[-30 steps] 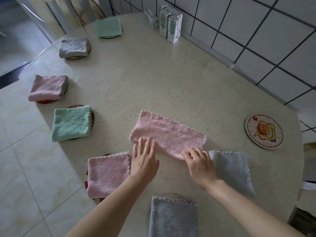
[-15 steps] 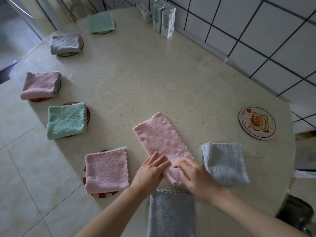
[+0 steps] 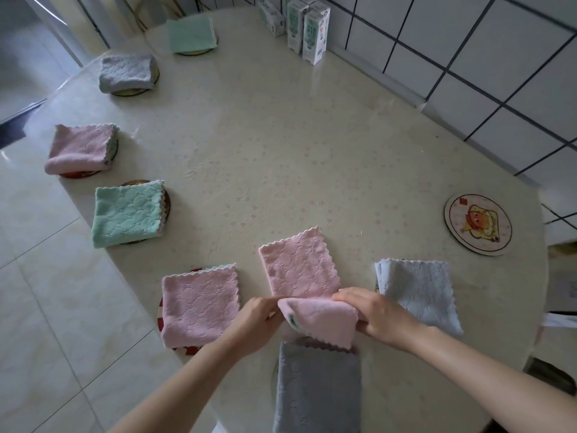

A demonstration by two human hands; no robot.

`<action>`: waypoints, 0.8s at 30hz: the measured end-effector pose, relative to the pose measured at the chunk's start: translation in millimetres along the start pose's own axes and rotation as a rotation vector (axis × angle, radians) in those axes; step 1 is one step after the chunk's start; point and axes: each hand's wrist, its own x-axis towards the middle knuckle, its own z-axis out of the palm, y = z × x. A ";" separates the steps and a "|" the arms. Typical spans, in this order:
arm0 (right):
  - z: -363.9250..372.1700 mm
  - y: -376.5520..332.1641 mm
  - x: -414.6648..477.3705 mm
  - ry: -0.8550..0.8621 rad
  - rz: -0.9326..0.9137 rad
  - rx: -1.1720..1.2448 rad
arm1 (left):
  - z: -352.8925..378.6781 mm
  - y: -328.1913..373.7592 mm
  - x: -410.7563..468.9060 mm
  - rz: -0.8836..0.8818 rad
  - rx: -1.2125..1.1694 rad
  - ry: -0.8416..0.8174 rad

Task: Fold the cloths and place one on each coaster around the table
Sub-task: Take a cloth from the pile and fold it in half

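A pink cloth [image 3: 299,270] lies on the cream table [image 3: 296,145] in front of me, its near end lifted and doubled over. My left hand [image 3: 256,323] grips that end's left corner and my right hand [image 3: 377,317] grips its right side. Folded cloths sit on coasters around the rim: pink [image 3: 199,304], green [image 3: 126,214], pink [image 3: 81,148], grey [image 3: 126,71], green [image 3: 190,34], light blue [image 3: 418,292] and grey [image 3: 318,389] at the near edge. One round picture coaster [image 3: 477,225] at the right is bare.
Three white cartons [image 3: 307,29] stand at the far edge against the tiled wall [image 3: 468,57]. The table's left and near edges drop to a pale tiled floor [image 3: 40,307]. A dark object [image 3: 552,376] sits low at the right.
The pink cloth was turned from lying crosswise to pointing away from me. Both hands went from pressing flat on it to gripping its near end and lifting it over.
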 end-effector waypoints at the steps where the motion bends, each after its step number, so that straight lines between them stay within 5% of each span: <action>1: -4.8 -4.9 4.7 0.014 0.074 0.081 | 1.5 -0.6 3.9 -0.060 -0.003 0.035; 10: -16.4 -12.9 72.4 0.130 0.488 0.186 | -3.1 3.5 45.7 -0.616 -0.639 0.203; 24: -4.4 -24.3 77.5 0.221 0.678 0.124 | -1.0 -5.2 54.3 -0.565 -0.316 0.233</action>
